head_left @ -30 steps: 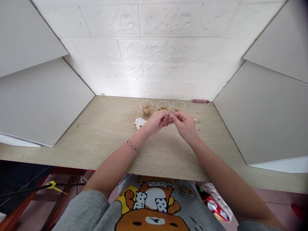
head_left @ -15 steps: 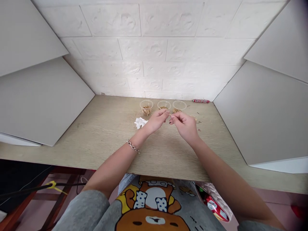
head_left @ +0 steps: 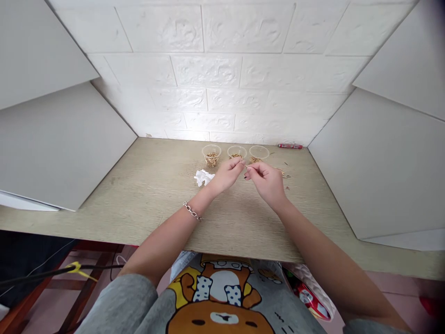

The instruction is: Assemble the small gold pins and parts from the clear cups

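Both hands are raised over the far middle of the wooden table [head_left: 156, 195]. My left hand [head_left: 227, 174], with a chain bracelet on its wrist, is pinched, fingertips close to the middle cup [head_left: 237, 152]. My right hand [head_left: 266, 180] is also pinched, holding a thin gold pin [head_left: 246, 166] whose tip points toward the left fingertips. Three small clear cups of gold-coloured bits stand in a row behind the hands: the left cup [head_left: 211, 155], the middle one and the right cup [head_left: 259, 152]. What the left fingers grip is too small to make out.
A crumpled white tissue [head_left: 202, 176] lies left of the hands. Loose small pins [head_left: 285, 175] are scattered to the right. A red pen [head_left: 289, 146] rests against the white brick wall. Grey panels stand on both sides of the table.
The hands, pressed together a second ago, have drawn slightly apart. The left hand has risen toward the middle cup; the right now shows the thin pin between its fingers.
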A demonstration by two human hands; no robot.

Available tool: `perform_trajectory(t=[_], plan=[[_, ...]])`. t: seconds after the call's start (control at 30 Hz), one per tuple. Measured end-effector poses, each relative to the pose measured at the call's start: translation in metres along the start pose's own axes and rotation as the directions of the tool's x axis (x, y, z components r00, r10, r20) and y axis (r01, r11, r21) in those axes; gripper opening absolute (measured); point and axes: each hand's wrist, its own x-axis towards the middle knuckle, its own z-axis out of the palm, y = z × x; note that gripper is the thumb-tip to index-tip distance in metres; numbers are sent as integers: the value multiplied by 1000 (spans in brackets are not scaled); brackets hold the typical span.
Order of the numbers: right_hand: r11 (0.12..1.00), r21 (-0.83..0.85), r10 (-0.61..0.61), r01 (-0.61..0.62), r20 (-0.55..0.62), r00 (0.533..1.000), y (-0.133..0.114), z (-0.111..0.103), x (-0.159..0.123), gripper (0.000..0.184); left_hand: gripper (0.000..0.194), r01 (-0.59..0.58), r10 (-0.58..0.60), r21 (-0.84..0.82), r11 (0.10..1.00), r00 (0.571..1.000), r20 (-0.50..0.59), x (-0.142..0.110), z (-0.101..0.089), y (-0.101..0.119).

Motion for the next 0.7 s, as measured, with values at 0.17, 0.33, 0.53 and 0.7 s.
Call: perform_trajectory(t=[0.17,0.33,0.53,0.7], plan=[[998,52,45,-45,15,999,0,1,0,14,28,-48,48,121,992,999,1,0,-3,0],[983,143,108,-114,51,993,3,5,1,16,27,-70,77,185,980,997,-30,-1,-2,1],[988,-119,-101,97,-27,995,6,4,0,17,28,9,-9,-14,1000,1000,10,1,1,0],[920,-259,-297,294,30,954,11,-2,4,18,26,39,-38,-18,999,996,85,1,-5,4]])
